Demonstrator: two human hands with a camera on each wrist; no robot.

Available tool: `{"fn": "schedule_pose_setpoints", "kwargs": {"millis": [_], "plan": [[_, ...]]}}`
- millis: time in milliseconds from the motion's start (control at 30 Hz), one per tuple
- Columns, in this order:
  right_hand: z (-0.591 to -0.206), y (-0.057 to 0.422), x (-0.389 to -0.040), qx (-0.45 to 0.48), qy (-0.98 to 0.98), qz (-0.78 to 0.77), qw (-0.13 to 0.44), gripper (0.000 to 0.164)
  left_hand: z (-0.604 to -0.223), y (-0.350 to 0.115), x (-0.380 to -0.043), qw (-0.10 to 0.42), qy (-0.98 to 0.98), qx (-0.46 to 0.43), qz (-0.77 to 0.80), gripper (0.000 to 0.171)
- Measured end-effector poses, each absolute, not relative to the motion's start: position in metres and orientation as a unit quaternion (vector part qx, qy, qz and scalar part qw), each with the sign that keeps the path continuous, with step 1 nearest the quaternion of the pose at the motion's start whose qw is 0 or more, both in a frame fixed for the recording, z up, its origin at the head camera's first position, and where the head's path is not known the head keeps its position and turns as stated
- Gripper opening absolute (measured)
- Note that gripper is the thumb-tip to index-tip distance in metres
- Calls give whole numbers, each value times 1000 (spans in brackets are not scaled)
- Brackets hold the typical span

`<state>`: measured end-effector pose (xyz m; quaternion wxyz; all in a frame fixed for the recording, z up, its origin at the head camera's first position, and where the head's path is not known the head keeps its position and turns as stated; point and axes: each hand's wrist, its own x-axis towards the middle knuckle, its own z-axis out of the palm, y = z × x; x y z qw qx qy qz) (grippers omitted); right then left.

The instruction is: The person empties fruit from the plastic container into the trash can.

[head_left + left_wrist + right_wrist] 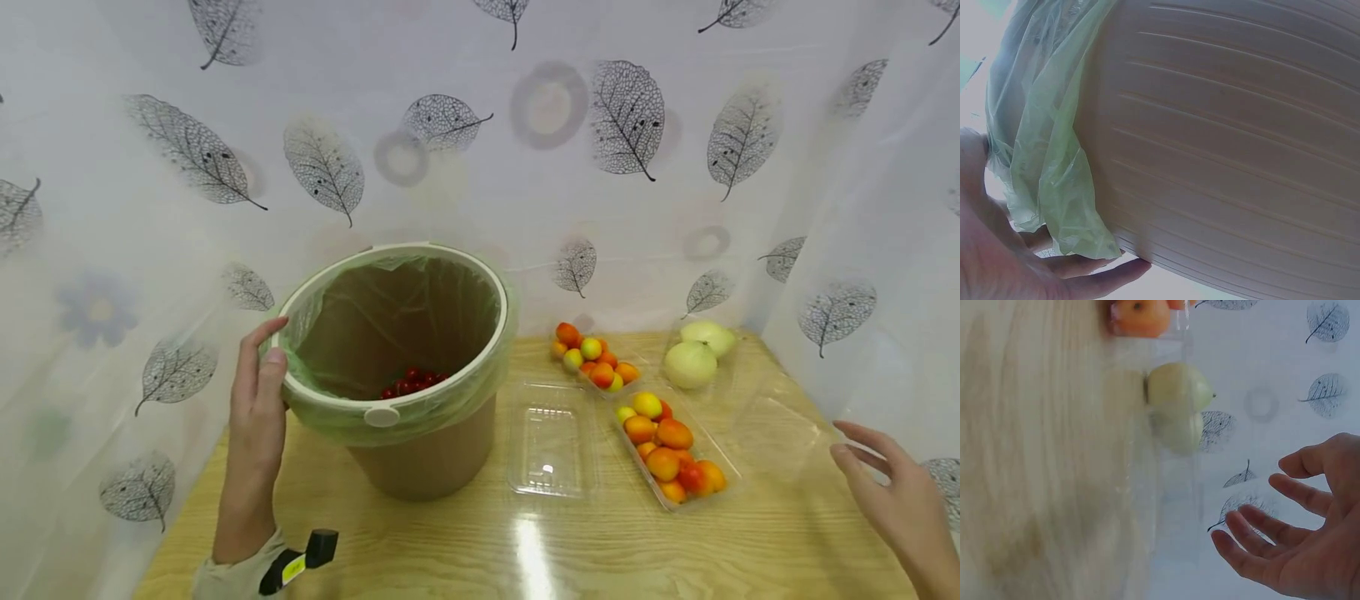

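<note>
In the head view, a brown trash bin with a pale rim stands on the left half of the table, lined with a green plastic bag. Small red fruits, like cherries, lie at its bottom. My left hand holds the bin's left rim; in the left wrist view its fingers lie against the ribbed outer wall below the bag's edge. Off to the right, my right hand hovers with relaxed fingers and holds nothing. Nearest to it is a clear plastic container.
Right of the bin lies an empty clear tray. Two clear trays hold orange, red and yellow fruits. Pale yellow-green melons sit at the back right. A leaf-printed plastic curtain encloses the wooden table.
</note>
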<state>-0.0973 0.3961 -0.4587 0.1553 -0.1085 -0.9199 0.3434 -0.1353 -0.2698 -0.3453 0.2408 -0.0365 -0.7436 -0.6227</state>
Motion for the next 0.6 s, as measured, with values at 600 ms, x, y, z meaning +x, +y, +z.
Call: {"fn": "schedule_pose_setpoints", "kwargs": {"millis": [600], "plan": [[-453,305,-123,82,-935,341,60,34,-345,-272,-136,250,-744,-47,-618,44]]}}
